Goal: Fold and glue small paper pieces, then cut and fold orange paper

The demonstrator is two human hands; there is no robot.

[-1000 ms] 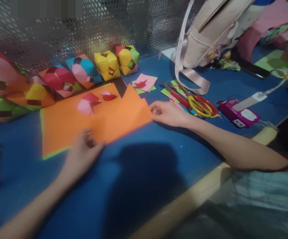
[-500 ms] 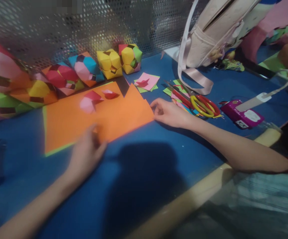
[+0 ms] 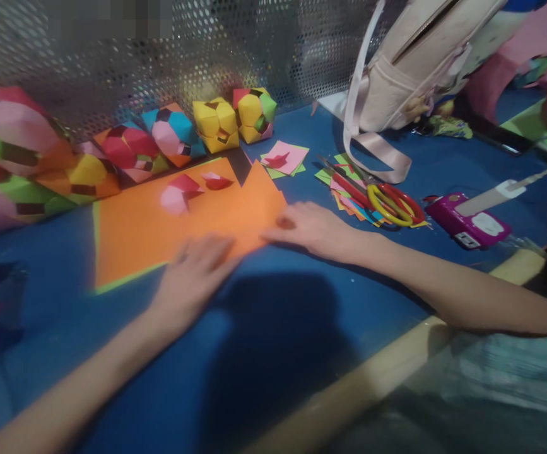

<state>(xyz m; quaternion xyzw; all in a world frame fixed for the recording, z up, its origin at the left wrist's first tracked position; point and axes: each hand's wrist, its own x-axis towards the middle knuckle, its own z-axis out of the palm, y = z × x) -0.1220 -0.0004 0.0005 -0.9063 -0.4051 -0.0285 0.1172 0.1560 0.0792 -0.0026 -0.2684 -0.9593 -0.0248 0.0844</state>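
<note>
Orange paper (image 3: 135, 233) lies on the blue table (image 3: 55, 315), with a green sheet edge showing under it. Two small folded pieces rest on it, a pink and red one (image 3: 178, 194) and a red one (image 3: 216, 181). My left hand (image 3: 197, 277) lies blurred on the paper's front edge, fingers spread. At the paper's right end, my right hand (image 3: 308, 230) has thumb and forefinger together on the orange sheet, near a raised or folded corner (image 3: 264, 189).
Folded paper balls (image 3: 214, 125) line the back by a perforated metal screen (image 3: 273, 57). Scissors (image 3: 391, 202) lie on small paper squares right of centre. Further right are a purple device (image 3: 469, 221) and a pale bag (image 3: 405, 69). Part of another person shows at far right.
My left hand has moved right along the paper and flattened. My right hand has shifted slightly left and down onto the sheet's end. The view has shifted a little.
</note>
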